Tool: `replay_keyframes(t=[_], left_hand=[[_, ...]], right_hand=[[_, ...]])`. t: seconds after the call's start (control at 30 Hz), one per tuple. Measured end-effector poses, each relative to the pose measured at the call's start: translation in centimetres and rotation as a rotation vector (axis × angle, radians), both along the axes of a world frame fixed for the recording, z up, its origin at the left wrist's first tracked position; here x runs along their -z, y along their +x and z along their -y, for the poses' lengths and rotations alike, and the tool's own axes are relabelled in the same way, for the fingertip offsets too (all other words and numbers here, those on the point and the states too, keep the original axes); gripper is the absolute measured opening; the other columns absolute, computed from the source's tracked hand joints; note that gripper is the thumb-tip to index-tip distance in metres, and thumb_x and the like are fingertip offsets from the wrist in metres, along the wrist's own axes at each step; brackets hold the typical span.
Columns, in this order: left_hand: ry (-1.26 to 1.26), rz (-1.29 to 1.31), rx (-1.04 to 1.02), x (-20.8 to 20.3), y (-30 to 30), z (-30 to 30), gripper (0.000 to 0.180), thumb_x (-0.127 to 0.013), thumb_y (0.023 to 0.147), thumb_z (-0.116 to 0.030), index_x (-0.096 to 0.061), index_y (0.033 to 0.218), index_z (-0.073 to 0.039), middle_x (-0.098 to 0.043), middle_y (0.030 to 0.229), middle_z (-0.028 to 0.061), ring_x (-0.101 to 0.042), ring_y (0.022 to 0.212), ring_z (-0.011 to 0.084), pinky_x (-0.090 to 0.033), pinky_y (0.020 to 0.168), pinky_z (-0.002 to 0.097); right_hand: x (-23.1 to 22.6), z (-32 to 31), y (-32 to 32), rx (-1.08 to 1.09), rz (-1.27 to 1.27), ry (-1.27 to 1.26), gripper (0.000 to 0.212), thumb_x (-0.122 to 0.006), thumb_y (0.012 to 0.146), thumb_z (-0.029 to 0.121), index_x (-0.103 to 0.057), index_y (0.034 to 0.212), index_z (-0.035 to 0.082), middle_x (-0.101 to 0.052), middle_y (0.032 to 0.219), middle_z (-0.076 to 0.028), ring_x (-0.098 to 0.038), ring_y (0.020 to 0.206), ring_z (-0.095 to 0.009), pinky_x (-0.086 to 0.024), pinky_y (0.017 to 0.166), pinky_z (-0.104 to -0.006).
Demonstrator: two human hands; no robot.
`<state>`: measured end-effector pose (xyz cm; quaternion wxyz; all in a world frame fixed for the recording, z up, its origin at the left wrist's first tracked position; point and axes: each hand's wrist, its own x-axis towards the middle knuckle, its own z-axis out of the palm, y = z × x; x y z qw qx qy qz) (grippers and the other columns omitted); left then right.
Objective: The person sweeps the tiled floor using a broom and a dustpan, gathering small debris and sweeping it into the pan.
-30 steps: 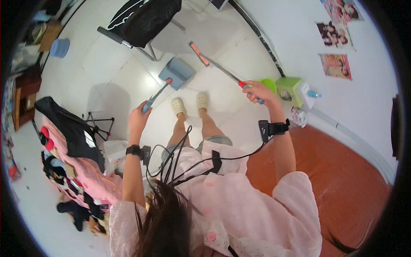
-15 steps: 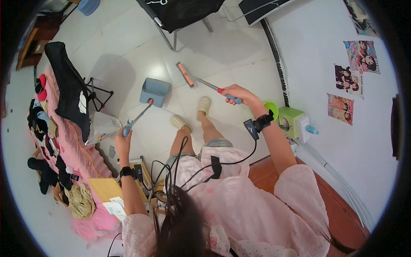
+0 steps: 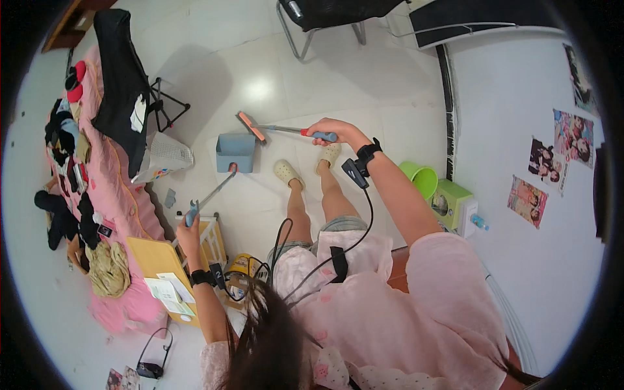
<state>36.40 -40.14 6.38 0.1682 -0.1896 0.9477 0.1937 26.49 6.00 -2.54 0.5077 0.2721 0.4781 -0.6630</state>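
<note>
My left hand (image 3: 189,233) is closed round the grey-blue end of a long-handled dustpan (image 3: 235,144). Its deep grey-blue pan sits on the pale tiled floor, handle slanting back toward me. In my right hand (image 3: 330,131) is the grip of a small broom (image 3: 251,127), with a grey and red handle and an orange-edged head. That head is at the far right corner of the pan, apart from or barely touching it; I cannot tell which. Dark straps with small devices circle both wrists.
A pink-covered bed (image 3: 123,195) with clothes, a black case (image 3: 123,84) and a person lies at the left. Beside it stand a white bag (image 3: 170,156) and a wooden side table (image 3: 156,260). A black chair (image 3: 338,13) is ahead; a green bin (image 3: 422,181) stands by the right wall.
The broom has swung left, from the open floor right of the dustpan to the pan's far corner. My right hand moved left with it. The whole view has also shifted.
</note>
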Motion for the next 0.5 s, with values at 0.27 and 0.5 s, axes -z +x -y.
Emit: replay_keyframes(t=[0.27,0.5], left_hand=[[-0.102,-0.066,0.044,-1.4,1.3,0.2,0.035,-0.062,0.075,-0.029,-0.060,0.090,0.003,-0.059,0.071,0.0214,-0.059,0.065,0.0339,-0.044,0.059,0.0369],[-0.141,-0.039,0.098,-1.1,-0.5,-2.8,0.034,-0.062,0.075,-0.030,-0.061,0.094,-0.002,-0.060,0.072,0.0219,-0.060,0.070,0.0350,-0.045,0.061,0.0375]], right_hand=[[4.7,1.3,2.1,-0.806,-0.750,0.916,0.014,-0.053,0.078,0.014,-0.059,0.077,0.002,-0.061,0.071,-0.012,-0.062,0.065,-0.025,-0.049,0.056,-0.0346],[6.6,-2.1,4.9,-0.851,-0.630,1.105,0.021,-0.046,0.080,0.016,-0.061,0.091,0.006,-0.061,0.091,-0.014,-0.061,0.083,-0.027,-0.048,0.070,-0.0366]])
